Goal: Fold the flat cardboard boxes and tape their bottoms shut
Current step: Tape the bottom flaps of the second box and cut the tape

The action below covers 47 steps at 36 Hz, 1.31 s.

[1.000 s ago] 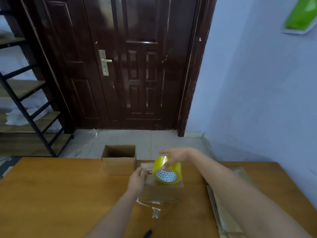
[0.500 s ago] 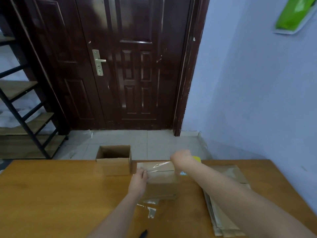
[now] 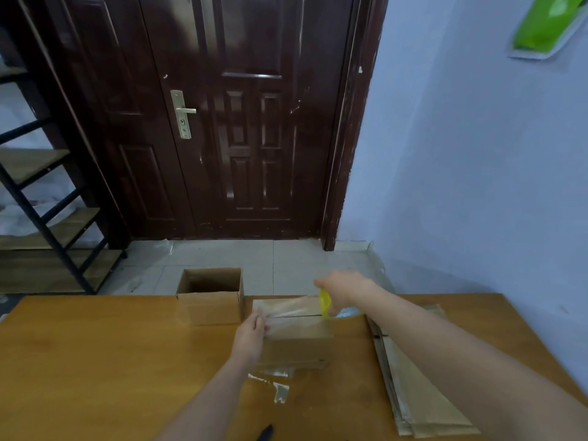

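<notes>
A folded cardboard box [image 3: 296, 345] lies bottom-up on the wooden table [image 3: 95, 361]. My left hand [image 3: 251, 335] holds the free end of a clear tape strip [image 3: 289, 310] down at the box's left edge. My right hand [image 3: 343, 289] grips the yellow tape roll [image 3: 325, 303] past the box's right end, and the strip is stretched between the two hands over the flap seam. Most of the roll is hidden behind my right hand.
A second, upright open box [image 3: 210, 297] stands at the table's far edge to the left. A stack of flat cardboard boxes [image 3: 413, 393] lies under my right forearm. Tape scraps [image 3: 276, 383] and a dark object [image 3: 265, 432] lie near the front edge.
My right hand has pulled the yellow roll from above the box's middle to beyond its right end, drawing out tape. My left hand stayed at the left edge.
</notes>
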{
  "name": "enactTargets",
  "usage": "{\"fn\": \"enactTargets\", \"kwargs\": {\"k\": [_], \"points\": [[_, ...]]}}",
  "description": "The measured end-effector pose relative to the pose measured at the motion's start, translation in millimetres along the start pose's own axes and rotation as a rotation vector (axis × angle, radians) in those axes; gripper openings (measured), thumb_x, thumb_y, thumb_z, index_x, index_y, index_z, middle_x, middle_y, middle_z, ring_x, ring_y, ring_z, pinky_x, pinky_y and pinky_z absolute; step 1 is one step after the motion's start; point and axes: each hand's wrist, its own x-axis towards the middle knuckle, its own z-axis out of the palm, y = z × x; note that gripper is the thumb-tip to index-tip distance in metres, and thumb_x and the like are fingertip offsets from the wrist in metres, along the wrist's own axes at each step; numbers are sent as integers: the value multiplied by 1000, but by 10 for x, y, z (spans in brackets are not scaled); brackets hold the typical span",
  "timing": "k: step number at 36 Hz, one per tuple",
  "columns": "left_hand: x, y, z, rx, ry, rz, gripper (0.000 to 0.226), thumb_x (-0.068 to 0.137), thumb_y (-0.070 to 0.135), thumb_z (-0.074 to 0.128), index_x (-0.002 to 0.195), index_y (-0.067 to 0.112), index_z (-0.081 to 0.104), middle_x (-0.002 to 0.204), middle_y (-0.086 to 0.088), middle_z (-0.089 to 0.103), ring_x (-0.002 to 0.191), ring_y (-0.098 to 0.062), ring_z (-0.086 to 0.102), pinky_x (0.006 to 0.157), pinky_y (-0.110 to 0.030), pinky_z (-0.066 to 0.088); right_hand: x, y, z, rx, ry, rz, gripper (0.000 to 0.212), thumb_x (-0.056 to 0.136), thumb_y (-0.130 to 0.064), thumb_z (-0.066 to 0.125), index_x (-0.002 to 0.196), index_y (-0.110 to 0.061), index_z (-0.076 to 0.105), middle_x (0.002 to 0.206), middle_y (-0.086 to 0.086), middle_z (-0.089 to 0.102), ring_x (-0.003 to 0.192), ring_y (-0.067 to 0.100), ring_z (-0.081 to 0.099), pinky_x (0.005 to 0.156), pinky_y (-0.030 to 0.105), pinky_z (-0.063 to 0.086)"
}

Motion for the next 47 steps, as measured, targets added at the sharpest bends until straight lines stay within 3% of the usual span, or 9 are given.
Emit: {"fn": "enactTargets", "kwargs": {"k": [3,5,8,13,19,27,30,36,47], "points": [[18,-5,4,4,-6,13,32,102,25,35,112,6,59,94,-5,61,90,-17,57,75,-28,43,51,-71,48,-296,-20,146,35,93,-10,50,127,-14,53,131,3,54,122,26,52,95,35,42],[8,-8,13,-15,-3,8,30,101,23,34,104,7,60,91,-7,60,88,-20,57,75,-31,46,82,-52,74,-332,-67,190,34,92,-15,54,125,-16,54,131,1,53,122,25,50,100,37,36],[-13,-16,0,-87,4,-22,28,101,20,34,89,12,58,90,-10,59,90,-25,55,75,-32,44,71,88,92,-184,-102,125,50,81,-32,68,125,-15,51,123,3,56,115,25,54,93,38,40],[-33,31,-31,-221,17,-89,31,102,22,33,85,11,58,93,-8,58,87,-19,53,74,-30,40,-84,299,119,66,-100,77,58,82,-27,69,131,-14,41,125,7,54,97,24,53,69,31,37],[-35,108,-28,-320,65,-163,27,99,17,38,78,16,54,89,-5,55,93,-21,48,90,-36,34,-82,349,149,171,-154,78,71,79,-36,73,137,-18,36,132,8,50,114,27,52,76,34,42],[-22,97,-77,-334,88,-169,28,99,21,42,76,8,53,91,-9,58,84,-18,52,80,-32,36,23,237,204,106,-173,111,89,80,-43,72,150,-20,23,152,3,31,136,26,35,103,40,39],[-22,115,-94,-330,94,-167,29,99,20,41,77,8,55,88,-7,59,82,-18,53,70,-29,38,52,198,224,98,-176,118,89,77,-45,73,149,-18,27,150,4,36,133,27,40,100,40,42],[-11,112,-84,-297,96,-171,29,101,18,36,88,7,60,92,-5,59,85,-15,52,84,-34,35,121,139,263,101,-195,143,82,77,-43,74,144,-15,36,139,6,47,121,27,51,94,38,47],[-4,133,-91,-295,90,-159,31,99,15,36,83,11,62,97,-4,60,93,-19,51,86,-35,35,198,29,170,21,-283,127,69,81,-40,71,137,-10,45,132,7,52,116,26,54,80,34,47]]}}
